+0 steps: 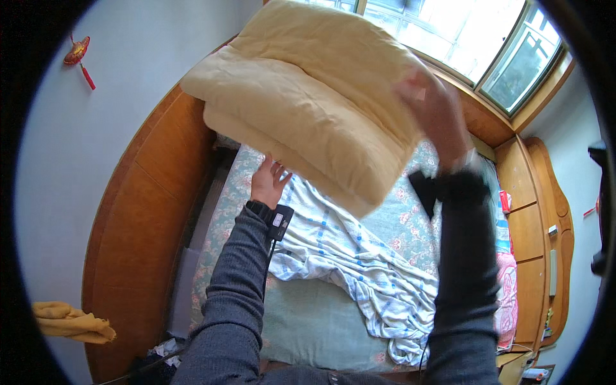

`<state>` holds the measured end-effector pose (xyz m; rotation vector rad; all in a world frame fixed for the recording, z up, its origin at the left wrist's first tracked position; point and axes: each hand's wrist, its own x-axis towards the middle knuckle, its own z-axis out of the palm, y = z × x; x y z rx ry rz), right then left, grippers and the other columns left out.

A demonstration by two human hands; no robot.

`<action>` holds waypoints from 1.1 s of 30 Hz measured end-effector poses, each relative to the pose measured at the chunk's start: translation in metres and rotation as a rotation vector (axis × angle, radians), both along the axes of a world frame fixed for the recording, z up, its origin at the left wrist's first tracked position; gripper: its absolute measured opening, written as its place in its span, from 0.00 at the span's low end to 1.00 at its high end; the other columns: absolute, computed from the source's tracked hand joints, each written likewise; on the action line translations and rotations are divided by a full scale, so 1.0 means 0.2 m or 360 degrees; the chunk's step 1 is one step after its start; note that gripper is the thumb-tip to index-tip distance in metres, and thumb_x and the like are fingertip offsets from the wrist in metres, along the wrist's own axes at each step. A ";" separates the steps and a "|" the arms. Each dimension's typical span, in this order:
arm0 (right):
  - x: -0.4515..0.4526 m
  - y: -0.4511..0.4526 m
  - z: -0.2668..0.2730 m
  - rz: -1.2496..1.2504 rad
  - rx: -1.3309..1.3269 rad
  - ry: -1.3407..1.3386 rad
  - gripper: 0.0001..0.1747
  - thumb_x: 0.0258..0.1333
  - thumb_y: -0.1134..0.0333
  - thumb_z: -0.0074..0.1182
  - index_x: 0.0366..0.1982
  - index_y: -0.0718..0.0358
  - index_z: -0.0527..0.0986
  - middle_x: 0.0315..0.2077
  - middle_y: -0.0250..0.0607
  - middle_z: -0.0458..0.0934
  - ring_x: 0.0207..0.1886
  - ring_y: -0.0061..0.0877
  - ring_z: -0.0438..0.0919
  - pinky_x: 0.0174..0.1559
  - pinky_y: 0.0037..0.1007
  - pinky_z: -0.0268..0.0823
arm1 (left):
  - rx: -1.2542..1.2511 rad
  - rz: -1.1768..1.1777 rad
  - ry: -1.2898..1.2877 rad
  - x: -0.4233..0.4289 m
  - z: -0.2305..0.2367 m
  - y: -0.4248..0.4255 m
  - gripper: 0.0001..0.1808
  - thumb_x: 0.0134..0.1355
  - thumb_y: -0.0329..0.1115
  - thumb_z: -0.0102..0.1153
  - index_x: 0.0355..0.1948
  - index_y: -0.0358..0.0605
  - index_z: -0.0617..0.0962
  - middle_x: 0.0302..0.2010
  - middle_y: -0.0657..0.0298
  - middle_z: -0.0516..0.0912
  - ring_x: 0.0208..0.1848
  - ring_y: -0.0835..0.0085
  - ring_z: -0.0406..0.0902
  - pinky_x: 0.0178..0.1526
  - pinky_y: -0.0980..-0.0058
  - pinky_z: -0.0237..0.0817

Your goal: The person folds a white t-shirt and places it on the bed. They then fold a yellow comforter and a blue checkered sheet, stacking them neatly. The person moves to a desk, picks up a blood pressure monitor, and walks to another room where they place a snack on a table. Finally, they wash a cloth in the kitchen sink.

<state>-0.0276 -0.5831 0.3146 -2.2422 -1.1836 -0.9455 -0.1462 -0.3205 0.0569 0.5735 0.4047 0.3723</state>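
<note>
A thick, pale yellow folded quilt (308, 101) is held up over the far part of the bed. My right hand (428, 113), blurred, grips its right side. Palm up and fingers apart, my left hand (270, 180) is just below the quilt's lower edge; its fingertips are at or close to the cloth, and I cannot tell whether they touch. Under both arms lies a rumpled white and blue checked blanket (332, 245). It is spread across a green floral bed sheet (317, 322).
A curved wooden board (139, 211) runs along the left wall. At the right stand a wooden headboard (524, 231) and a pink patterned pillow (506, 293). Beyond the bed is a bright window (447, 29). A yellow cloth (72, 322) hangs at lower left.
</note>
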 end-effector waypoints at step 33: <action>-3.03 -1.97 -2.28 -0.1970 0.0305 0.3479 0.13 0.51 0.63 0.57 0.36 0.64 0.78 0.25 0.39 0.80 0.25 0.24 0.78 0.30 0.28 0.70 | -0.0254 -0.0120 0.0347 -0.63 -1.16 -0.26 0.13 0.56 0.33 0.48 0.38 0.36 0.76 0.37 0.52 0.79 0.39 0.59 0.76 0.47 0.60 0.68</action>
